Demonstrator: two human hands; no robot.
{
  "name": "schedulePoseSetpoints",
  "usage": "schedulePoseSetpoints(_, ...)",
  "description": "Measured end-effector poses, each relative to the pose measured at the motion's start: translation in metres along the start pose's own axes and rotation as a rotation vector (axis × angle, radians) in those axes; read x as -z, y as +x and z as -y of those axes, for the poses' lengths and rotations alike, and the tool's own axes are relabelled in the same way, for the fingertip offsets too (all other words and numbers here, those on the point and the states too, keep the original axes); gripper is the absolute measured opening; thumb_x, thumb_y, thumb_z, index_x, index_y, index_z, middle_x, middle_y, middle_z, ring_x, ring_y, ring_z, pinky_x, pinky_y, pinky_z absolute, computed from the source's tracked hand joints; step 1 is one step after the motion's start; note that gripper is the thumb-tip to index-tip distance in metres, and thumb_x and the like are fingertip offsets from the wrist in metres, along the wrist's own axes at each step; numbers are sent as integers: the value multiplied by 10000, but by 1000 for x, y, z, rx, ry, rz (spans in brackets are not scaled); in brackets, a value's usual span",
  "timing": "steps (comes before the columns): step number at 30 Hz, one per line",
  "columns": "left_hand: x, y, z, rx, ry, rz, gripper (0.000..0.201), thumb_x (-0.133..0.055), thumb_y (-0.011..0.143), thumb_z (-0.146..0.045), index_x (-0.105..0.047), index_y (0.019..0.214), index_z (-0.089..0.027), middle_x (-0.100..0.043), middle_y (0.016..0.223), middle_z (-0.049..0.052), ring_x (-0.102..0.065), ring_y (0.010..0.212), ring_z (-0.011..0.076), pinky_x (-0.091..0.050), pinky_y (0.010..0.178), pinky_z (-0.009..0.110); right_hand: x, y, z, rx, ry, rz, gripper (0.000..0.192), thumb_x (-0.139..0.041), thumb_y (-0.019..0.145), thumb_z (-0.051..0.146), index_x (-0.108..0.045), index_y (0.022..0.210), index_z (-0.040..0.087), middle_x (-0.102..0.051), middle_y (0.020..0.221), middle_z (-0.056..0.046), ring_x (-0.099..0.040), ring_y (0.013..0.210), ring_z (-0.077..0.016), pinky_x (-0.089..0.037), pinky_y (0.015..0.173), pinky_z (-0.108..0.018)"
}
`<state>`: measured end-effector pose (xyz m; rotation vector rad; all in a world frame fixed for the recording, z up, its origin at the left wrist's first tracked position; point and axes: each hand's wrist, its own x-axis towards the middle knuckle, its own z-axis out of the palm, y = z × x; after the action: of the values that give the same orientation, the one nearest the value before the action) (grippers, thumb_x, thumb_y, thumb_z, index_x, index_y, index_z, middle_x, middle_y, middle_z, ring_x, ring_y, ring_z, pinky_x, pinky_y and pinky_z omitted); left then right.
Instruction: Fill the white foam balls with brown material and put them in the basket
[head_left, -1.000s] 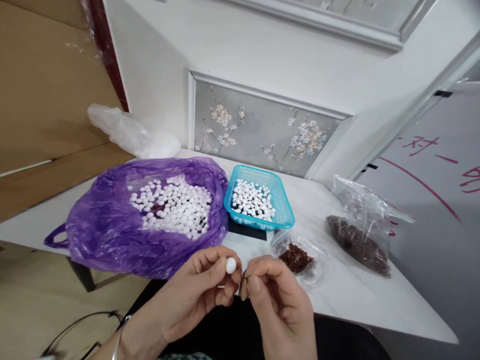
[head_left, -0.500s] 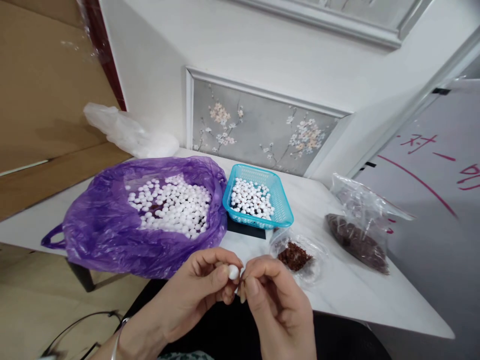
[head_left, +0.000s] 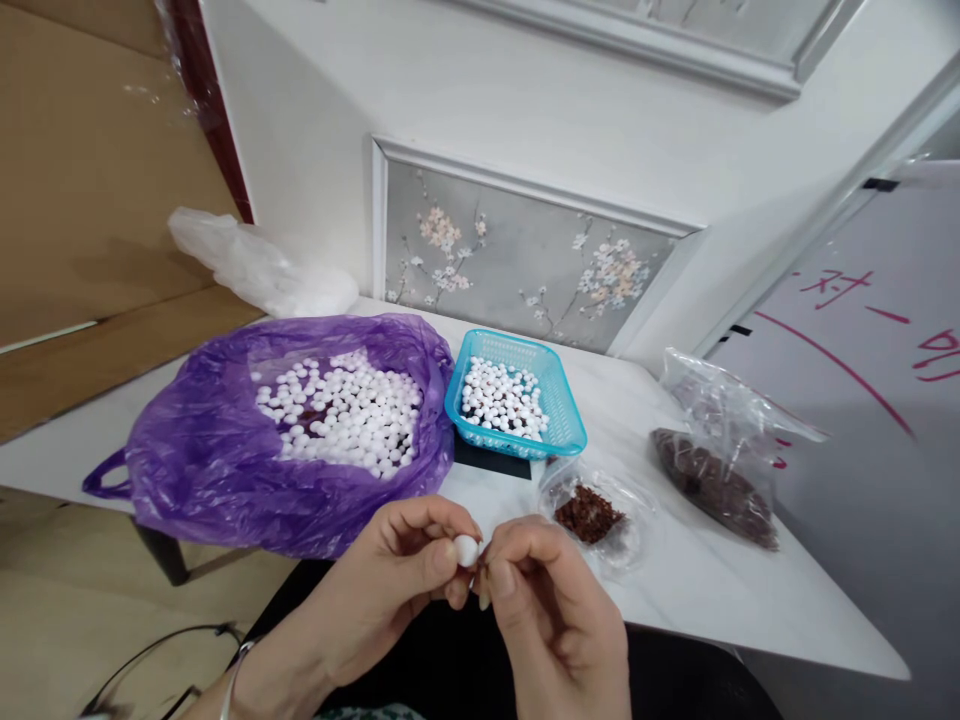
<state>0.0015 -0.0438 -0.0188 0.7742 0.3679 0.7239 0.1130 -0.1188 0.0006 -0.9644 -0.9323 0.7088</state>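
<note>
My left hand [head_left: 397, 575] pinches a small white ball [head_left: 466, 550] between thumb and forefinger. Close against it, my right hand [head_left: 551, 600] has its thumb and forefinger pressed together at the ball's right side; whatever is between those tips is too small to make out. Both hands are in front of the table's near edge. Beyond them lies a purple plastic bag [head_left: 225, 440], spread open with many white balls inside. A blue plastic basket [head_left: 562, 400] beside it holds more white balls, some with dark spots.
Dark brown shreds [head_left: 589, 513] lie in an opened clear bag right of my hands. Farther right, a clear bag of brown material [head_left: 712, 485] rests on the white table [head_left: 787, 620]. A whitish plastic bag [head_left: 255, 265] sits at the back left; a whiteboard [head_left: 862, 400] stands at right.
The white ball has turned slightly in my left fingers and shows more of its face. A white bit seen earlier by my right fingertips is no longer visible. Everything else looks the same.
</note>
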Motion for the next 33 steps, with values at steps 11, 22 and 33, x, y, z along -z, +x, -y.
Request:
schedulePoseSetpoints(11, -3, 0, -4, -9, 58, -20, 153, -844, 705, -273, -783, 784, -157, -664, 659, 5, -572, 558, 65, -436, 570, 161, -1, 0, 0, -13, -67, 1, 162, -612, 916, 281, -609, 768, 217, -556, 694, 21, -575, 602, -115, -474, 570, -216)
schedulePoseSetpoints(22, 5, -4, -17, -151, 401, -34, 69, -824, 719, -241, -791, 733, -182, -677, 651, 18, -560, 592, 104, -429, 578, 202, 0, -4, -5, 22, -135, 11, 142, -582, 927, 255, -581, 787, 234, -530, 697, 32, -533, 619, -111, -420, 569, -206)
schedulePoseSetpoints(33, 2, -5, -21, -203, 482, -24, 38, -819, 721, -238, -809, 738, -206, -696, 675, 21, -580, 607, 113, -460, 590, 202, -3, -8, -10, 65, -164, -5, 136, -537, 945, 217, -560, 815, 250, -491, 732, 36, -467, 616, -106, -361, 566, -215)
